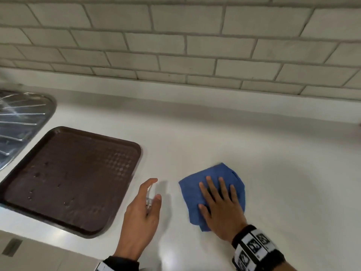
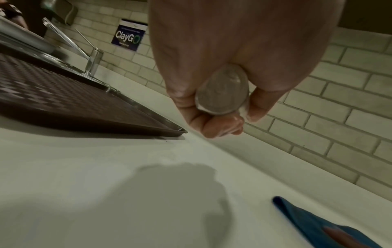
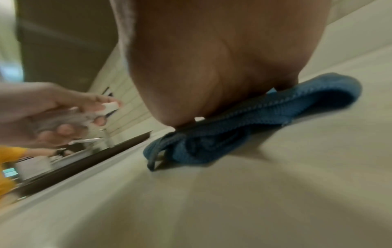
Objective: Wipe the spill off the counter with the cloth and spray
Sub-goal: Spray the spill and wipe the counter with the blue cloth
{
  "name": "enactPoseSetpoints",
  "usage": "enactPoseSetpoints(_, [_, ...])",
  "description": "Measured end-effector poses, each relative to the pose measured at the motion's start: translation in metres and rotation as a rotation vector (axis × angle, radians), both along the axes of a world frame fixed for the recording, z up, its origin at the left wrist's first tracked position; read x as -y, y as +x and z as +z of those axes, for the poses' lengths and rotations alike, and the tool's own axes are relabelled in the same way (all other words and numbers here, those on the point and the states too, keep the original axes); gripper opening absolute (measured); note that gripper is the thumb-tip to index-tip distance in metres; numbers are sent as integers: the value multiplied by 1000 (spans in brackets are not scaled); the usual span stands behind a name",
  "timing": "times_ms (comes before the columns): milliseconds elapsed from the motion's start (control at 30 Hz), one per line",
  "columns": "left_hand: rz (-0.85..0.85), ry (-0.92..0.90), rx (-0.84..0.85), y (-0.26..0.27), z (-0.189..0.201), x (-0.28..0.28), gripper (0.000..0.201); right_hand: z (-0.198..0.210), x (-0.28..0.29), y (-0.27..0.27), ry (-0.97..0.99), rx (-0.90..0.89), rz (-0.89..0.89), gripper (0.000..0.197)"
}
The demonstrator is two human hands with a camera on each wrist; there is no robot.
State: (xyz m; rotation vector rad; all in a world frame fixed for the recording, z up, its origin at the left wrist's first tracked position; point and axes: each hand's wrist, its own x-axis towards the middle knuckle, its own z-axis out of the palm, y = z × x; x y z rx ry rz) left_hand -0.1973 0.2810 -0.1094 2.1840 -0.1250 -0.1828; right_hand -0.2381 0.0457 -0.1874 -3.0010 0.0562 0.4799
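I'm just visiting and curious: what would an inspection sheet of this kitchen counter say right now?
Surface: white counter, pale and smooth; no spill can be made out on it.
Job's things: blue cloth lies crumpled flat on the counter; small clear spray bottle is held off the counter.
Clutter: brown tray beside the hands, with water drops on it.
Grippers: left hand grips the spray bottle; right hand presses flat on the cloth, fingers spread.
Cables: nothing seen.
Surroundings: tiled wall behind; steel drainboard and tap to the left; a blue sign on the tiles.
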Motion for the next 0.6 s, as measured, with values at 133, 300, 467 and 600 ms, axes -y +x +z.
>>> enactPoseSetpoints(133, [-89,8,-2,8,-3,-8,38,6,44,-31,-8,-36,-223,69])
enactPoseSetpoints(300, [-191,20,1,10,-4,-7,37,15,49,16,-15,-128,-452,75])
enactPoseSetpoints(467, [-188,-6,30,4,-3,-3,31,14,-5,32,63,-109,-313,82])
enactPoseSetpoints(600, [-180,-1,58,-8,-1,2,30,1,-28,-16,27,42,-201,64])
